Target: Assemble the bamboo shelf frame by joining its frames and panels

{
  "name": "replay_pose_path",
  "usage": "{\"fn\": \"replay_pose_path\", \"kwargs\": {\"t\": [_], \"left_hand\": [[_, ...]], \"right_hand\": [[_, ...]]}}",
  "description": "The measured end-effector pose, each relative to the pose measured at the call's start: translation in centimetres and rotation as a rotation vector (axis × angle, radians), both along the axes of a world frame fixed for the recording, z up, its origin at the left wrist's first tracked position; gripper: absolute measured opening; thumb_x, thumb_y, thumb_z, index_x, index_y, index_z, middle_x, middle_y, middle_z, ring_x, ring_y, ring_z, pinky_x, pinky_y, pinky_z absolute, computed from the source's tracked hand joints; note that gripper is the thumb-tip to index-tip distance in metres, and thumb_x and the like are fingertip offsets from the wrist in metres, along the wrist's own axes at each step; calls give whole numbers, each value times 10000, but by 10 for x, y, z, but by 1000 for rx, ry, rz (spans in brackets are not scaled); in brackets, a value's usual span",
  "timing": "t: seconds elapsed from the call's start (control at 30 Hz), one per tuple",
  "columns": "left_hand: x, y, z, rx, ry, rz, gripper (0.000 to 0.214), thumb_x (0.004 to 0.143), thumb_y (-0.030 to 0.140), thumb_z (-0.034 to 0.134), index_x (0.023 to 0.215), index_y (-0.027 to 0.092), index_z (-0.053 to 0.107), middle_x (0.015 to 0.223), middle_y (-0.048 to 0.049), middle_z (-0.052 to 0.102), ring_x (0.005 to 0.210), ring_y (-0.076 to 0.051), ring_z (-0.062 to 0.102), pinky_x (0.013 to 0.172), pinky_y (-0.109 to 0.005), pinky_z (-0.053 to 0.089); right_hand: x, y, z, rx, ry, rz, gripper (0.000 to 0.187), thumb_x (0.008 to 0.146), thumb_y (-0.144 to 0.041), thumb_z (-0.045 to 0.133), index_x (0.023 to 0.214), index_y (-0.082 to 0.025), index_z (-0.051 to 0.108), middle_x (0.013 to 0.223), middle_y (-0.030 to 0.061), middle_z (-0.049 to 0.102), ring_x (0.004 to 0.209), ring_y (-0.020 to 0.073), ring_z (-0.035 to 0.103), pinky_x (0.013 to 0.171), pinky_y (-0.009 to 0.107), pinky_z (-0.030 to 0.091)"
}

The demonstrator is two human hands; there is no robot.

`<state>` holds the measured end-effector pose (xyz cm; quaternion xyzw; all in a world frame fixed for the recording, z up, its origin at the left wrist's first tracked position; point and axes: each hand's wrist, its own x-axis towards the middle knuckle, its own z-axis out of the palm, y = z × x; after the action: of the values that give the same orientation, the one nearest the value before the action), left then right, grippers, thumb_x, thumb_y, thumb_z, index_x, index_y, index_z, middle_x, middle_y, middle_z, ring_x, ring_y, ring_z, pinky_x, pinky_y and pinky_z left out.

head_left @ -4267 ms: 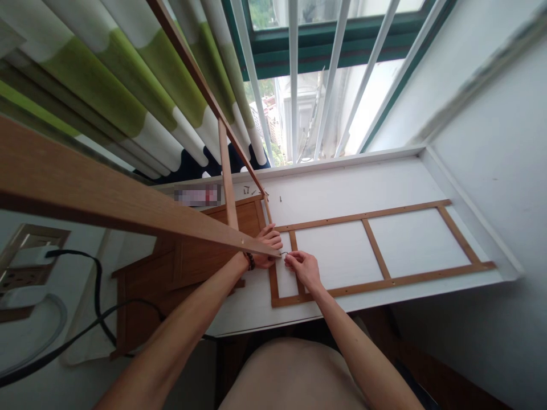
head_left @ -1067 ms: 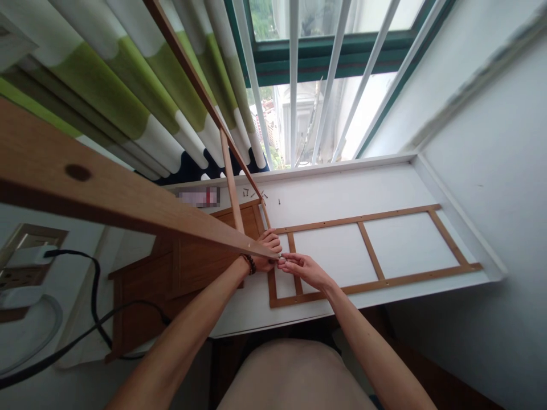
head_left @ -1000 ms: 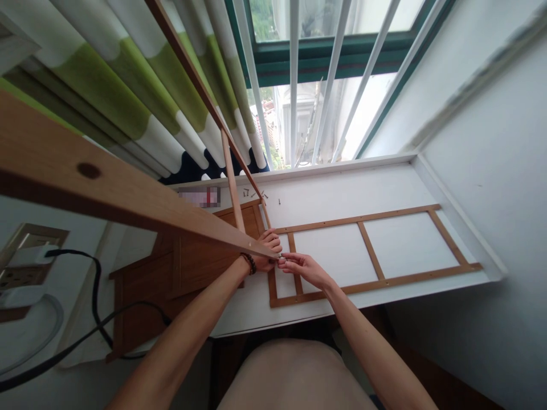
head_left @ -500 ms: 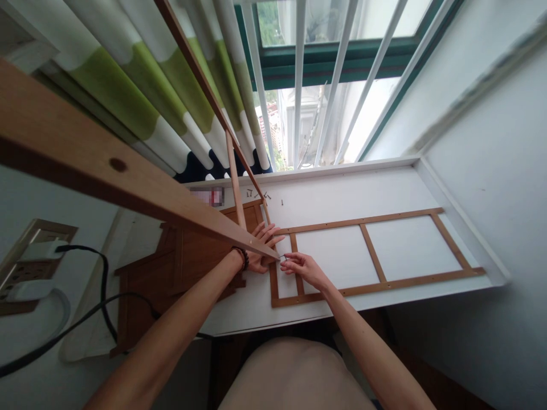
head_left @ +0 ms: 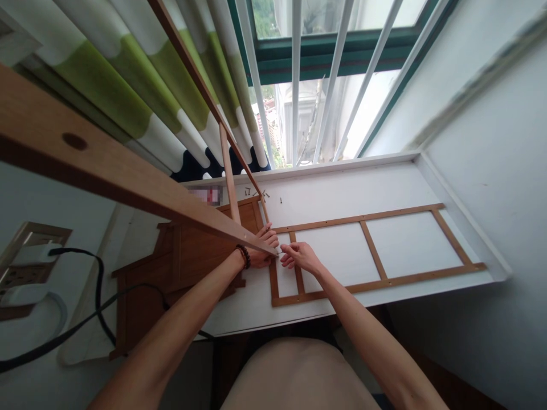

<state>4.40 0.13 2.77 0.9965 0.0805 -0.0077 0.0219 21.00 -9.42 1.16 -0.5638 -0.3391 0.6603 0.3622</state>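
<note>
My left hand (head_left: 261, 249) is closed around the lower end of a raised wooden frame (head_left: 149, 188), whose long bar slants up past the left of the view. With fingertips pinched, my right hand (head_left: 299, 256) holds a thin metal piece, apparently an Allen key (head_left: 280, 253), against the tip of that bar. The small key is mostly hidden by the fingers. Under both hands lies the short end of a flat wooden ladder-like frame (head_left: 374, 250), resting on the white sill.
Several loose screws (head_left: 265, 195) lie by the window side of the sill (head_left: 342, 188). Wooden panels (head_left: 196, 250) are stacked under my left arm. Black cables (head_left: 100, 285) run from a wall socket (head_left: 29, 267) at left. Striped curtains (head_left: 141, 85) and white window bars (head_left: 296, 85) stand behind.
My left hand's fingers, spread before, have curled in around the frame end. My right hand has turned slightly and stays at the bar tip. The view has shifted a little.
</note>
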Motion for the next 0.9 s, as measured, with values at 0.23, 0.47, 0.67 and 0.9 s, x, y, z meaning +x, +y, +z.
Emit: {"fn": "replay_pose_path", "kwargs": {"t": [0.23,0.47,0.67,0.9], "left_hand": [[-1,-8,-4,-1,-50,74,416,622,268,550,1008,123,495,1073,-125,524,1102,-260,411,1063,-479,211],[0,-8,-4,27,-16,71,267,646,278,536,878,145,525,968,-102,542,1048,-251,445,1062,-476,217],[-2,-8,-5,41,-40,74,246,653,274,531,875,168,509,949,-84,539,1027,-239,445,1068,-490,195],[-1,-8,0,4,-45,77,264,634,259,537,876,159,505,938,-78,535,1042,-226,435,1082,-454,184]], "right_hand": [[-6,27,-3,-149,-31,6,373,777,-437,535,596,-111,558,471,65,607,370,140,570,309,204,435],[-2,15,0,-161,147,14,248,810,-300,510,743,-81,606,671,107,681,576,139,649,584,251,553],[1,8,-5,-63,234,15,280,771,-362,568,785,-87,621,674,83,676,599,130,647,611,245,546],[-7,25,-7,-176,-111,40,268,771,-301,528,588,-112,578,500,40,610,384,110,557,363,199,450]]}}
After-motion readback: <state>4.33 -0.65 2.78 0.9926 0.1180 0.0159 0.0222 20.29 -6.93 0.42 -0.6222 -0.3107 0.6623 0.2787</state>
